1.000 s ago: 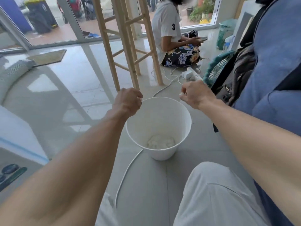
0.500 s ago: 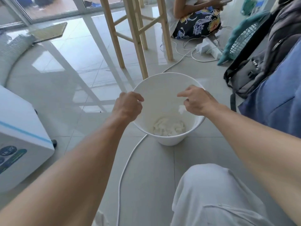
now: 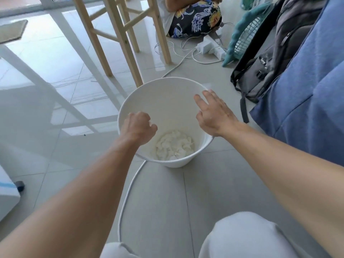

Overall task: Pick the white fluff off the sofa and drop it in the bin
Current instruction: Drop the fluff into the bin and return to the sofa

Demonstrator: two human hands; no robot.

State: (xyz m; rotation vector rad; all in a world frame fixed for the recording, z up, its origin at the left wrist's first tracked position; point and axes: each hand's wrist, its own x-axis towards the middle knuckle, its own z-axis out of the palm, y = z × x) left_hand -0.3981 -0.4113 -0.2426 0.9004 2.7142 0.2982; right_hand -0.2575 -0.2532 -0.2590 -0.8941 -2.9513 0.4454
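Observation:
A white bin (image 3: 167,86) stands on the tiled floor in front of my knees. A pile of white fluff (image 3: 174,144) lies at its bottom. My left hand (image 3: 138,128) hovers over the bin's left rim, curled into a fist, with a small white bit showing at its fingertips. My right hand (image 3: 214,116) is over the bin's right side, fingers spread apart and nothing in them. The blue sofa (image 3: 312,94) is on the right.
A white cable (image 3: 128,190) runs along the floor past the bin. Wooden stool legs (image 3: 128,53) stand behind it. A grey backpack (image 3: 270,58) leans on the sofa beside a teal fan (image 3: 243,34). A seated person (image 3: 195,17) and a power strip (image 3: 210,47) are farther back.
Both hands came in over the bin. My right hand, which pinched a white piece of fluff half a second ago, has spread its fingers and no longer holds it. My view tilted downward.

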